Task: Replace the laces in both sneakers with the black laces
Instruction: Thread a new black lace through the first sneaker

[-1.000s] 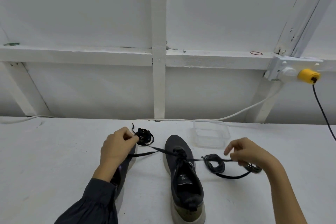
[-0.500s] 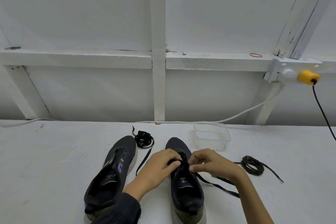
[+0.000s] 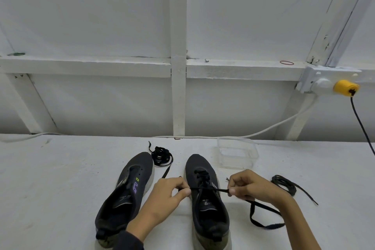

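Left hand [image 3: 166, 195] close against the inner side of the right sneaker [image 3: 209, 217], fingers [image 3: 183, 191] curled in, thumb and forefinger pinching the black lace [image 3: 209, 189] just left of the eyelets. Right hand [image 3: 250, 186] at the shoe's outer side, fingers [image 3: 233, 190] curled the same way, pinching the other run of that lace. Lace drawn straight and taut between the two hands, across the tongue, behind several rows already threaded nearer the toe. Both wrists low over the table [image 3: 50, 189], backs of the hands up, forearms reaching in from the bottom edge, the left in a dark sleeve [image 3: 129, 241], the right bare. From the right hand, a loose tail dropping to the table and looping beside the heel. Left sneaker [image 3: 125, 199] just beside the left hand, toe pointing away, unlaced. Coiled lace bundle [image 3: 161, 155] by its toe, one strand trailing toward the left hand; unclear whether joined to the held lace. Second coil [image 3: 284, 183] on the table right of the right hand. Clear plastic container [image 3: 236, 155] beyond the right sneaker's toe.
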`<state>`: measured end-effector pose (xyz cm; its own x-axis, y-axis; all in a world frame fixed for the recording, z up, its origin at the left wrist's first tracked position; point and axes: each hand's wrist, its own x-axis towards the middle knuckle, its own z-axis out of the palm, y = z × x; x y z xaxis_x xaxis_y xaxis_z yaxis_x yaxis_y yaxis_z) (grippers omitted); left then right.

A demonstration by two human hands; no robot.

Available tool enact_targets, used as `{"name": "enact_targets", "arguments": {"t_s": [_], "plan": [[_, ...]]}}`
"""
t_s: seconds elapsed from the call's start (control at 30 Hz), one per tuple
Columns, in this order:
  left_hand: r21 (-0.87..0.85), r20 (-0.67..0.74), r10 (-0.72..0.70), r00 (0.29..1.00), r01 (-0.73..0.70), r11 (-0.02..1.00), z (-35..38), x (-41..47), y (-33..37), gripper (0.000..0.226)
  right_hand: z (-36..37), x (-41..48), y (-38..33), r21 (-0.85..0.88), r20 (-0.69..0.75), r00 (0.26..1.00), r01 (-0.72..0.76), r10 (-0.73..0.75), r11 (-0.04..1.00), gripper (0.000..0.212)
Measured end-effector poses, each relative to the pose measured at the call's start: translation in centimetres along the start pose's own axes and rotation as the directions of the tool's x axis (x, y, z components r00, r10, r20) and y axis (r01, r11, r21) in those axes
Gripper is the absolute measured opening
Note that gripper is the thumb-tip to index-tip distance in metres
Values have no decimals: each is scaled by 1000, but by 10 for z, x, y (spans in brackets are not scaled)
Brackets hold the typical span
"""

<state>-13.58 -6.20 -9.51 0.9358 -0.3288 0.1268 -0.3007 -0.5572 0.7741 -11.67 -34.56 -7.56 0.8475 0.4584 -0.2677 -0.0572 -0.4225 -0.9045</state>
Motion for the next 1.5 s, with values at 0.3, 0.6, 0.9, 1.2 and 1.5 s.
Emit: {"name": "enact_targets", "arguments": {"t_s": [0.3, 0.6, 0.9, 1.2, 1.5], "plan": [[49, 39, -35, 999, 33, 998, -8, 2, -2, 20, -11, -4, 11, -20, 0, 1000, -4, 4, 1000, 10], [-266, 66, -118, 991, 131, 955, -18, -5, 0, 22, -21, -27, 12, 57, 30, 1000, -8, 7, 998, 21], [-684, 11, -98, 995, 79, 725, -43, -4, 36, 41, -25, -41, -5, 373, -80, 939, 341, -336, 863, 30], [-917, 28, -166, 986, 91, 387, -27, 11, 66, 21, 28, -4, -47, 609, -301, 888, 460, -348, 647, 33], [-864, -23, -137, 990, 50, 502, -11, 21, 81, 18, 46, 6, -74, 557, -296, 898, 439, -325, 705, 23]]}}
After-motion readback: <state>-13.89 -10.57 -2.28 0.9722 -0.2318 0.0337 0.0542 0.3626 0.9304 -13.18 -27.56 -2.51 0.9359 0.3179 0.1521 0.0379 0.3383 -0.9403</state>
